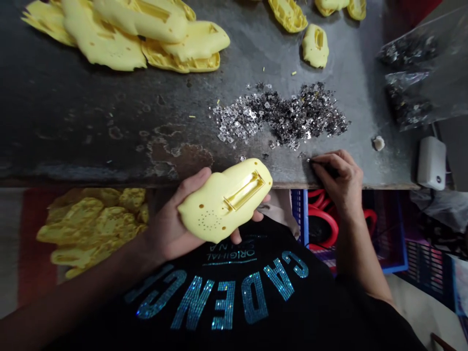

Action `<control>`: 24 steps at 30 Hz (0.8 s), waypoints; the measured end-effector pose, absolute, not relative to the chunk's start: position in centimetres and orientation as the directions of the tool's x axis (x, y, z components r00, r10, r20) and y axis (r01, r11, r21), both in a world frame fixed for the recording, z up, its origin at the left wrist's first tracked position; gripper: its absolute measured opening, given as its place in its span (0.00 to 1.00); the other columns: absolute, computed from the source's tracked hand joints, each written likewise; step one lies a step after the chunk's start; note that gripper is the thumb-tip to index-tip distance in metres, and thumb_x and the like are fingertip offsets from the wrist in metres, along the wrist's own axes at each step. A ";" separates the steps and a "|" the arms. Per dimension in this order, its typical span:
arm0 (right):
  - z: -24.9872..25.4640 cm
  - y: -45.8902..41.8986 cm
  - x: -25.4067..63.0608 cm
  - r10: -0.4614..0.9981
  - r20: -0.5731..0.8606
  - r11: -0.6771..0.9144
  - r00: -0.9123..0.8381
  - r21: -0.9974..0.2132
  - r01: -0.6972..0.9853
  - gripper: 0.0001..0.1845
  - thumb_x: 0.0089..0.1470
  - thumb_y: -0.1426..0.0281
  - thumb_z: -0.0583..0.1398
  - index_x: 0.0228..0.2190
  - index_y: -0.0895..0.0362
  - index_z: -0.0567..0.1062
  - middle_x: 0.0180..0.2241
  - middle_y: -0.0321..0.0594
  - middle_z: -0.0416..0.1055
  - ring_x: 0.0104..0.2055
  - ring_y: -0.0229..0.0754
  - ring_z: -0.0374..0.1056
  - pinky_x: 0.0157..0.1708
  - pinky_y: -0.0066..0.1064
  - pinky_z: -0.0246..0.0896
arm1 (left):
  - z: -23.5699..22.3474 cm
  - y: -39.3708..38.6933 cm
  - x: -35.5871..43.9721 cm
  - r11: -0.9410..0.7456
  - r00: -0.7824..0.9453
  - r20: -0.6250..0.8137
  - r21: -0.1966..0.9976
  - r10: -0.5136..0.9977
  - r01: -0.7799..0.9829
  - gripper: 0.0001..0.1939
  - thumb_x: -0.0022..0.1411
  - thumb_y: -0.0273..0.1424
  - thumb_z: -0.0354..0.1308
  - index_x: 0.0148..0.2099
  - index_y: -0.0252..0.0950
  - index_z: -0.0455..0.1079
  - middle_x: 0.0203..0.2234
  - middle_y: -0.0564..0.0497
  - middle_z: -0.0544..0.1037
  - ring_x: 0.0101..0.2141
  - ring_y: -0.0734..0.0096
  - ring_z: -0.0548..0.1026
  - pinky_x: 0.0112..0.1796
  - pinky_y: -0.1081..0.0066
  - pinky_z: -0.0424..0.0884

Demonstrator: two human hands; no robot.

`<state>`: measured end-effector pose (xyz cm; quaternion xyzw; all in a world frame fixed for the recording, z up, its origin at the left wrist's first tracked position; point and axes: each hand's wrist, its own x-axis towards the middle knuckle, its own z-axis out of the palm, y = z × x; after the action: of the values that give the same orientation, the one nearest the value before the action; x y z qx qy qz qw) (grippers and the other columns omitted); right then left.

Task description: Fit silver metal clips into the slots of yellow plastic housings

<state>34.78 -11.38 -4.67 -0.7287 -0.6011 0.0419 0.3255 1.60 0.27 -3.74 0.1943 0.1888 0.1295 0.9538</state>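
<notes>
My left hand point(166, 231) is wrapped from below around a yellow plastic toy housing point(208, 204). The housing's outer side faces up, showing a long battery slot, a ring of tiny holes and a few screw holes. At the table's front edge, the thumb and forefinger of my right hand point(341, 178) are pinched together at the tabletop, with a tiny metal piece point(309, 160) at their tips. Just beyond both hands lies a spread heap of small shiny metal contact plates point(281, 114).
Stacked yellow housings point(120, 29) lie at the back left, smaller yellow shells point(316, 46) at the back right. Clear bags of metal parts point(409, 97) and a white box point(431, 163) stand right. Below the edge are a blue crate point(395, 265) and more yellow shells point(95, 224).
</notes>
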 end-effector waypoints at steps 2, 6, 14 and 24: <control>-3.7 -11.4 33.7 0.902 0.353 -0.008 0.249 -0.563 0.826 0.04 0.70 0.68 0.70 0.43 0.47 0.87 0.40 0.39 0.84 0.44 0.50 0.81 0.47 0.45 0.77 | -3.5 0.1 1.8 0.897 0.898 -0.329 0.421 0.292 -0.137 0.34 0.79 0.54 0.56 0.70 0.34 0.79 0.61 0.31 0.86 0.52 0.44 0.90 0.34 0.65 0.88; -1.0 -11.0 30.2 0.913 0.397 0.203 0.088 -0.633 0.747 0.12 0.68 0.71 0.72 0.48 0.42 0.86 0.41 0.37 0.87 0.40 0.50 0.82 0.44 0.47 0.77 | -3.2 -0.3 2.0 0.894 0.880 -0.412 0.447 0.237 -0.031 0.40 0.73 0.58 0.61 0.76 0.39 0.73 0.64 0.31 0.84 0.55 0.31 0.88 0.36 0.52 0.88; 0.7 -9.4 26.1 0.892 0.439 0.378 -0.109 -0.591 0.713 0.15 0.67 0.74 0.71 0.50 0.43 0.84 0.43 0.40 0.86 0.42 0.50 0.82 0.42 0.47 0.79 | -3.0 -0.8 1.2 0.876 0.885 -0.377 0.477 0.275 -0.070 0.40 0.69 0.56 0.68 0.76 0.44 0.72 0.60 0.36 0.87 0.52 0.32 0.89 0.38 0.50 0.87; -0.3 -9.8 25.7 0.750 0.616 0.504 -0.242 -0.295 0.812 0.17 0.63 0.82 0.72 0.50 0.56 0.83 0.41 0.43 0.86 0.38 0.45 0.81 0.42 0.41 0.79 | -2.6 -1.7 1.5 0.862 0.874 -0.320 0.471 0.367 -0.189 0.38 0.70 0.54 0.71 0.71 0.35 0.74 0.52 0.39 0.90 0.49 0.52 0.89 0.51 0.62 0.81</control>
<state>25.70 -9.77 -0.31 -0.4962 -0.7870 -0.0424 0.3643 1.52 -1.69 -2.57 0.2179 0.2038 0.1473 0.9430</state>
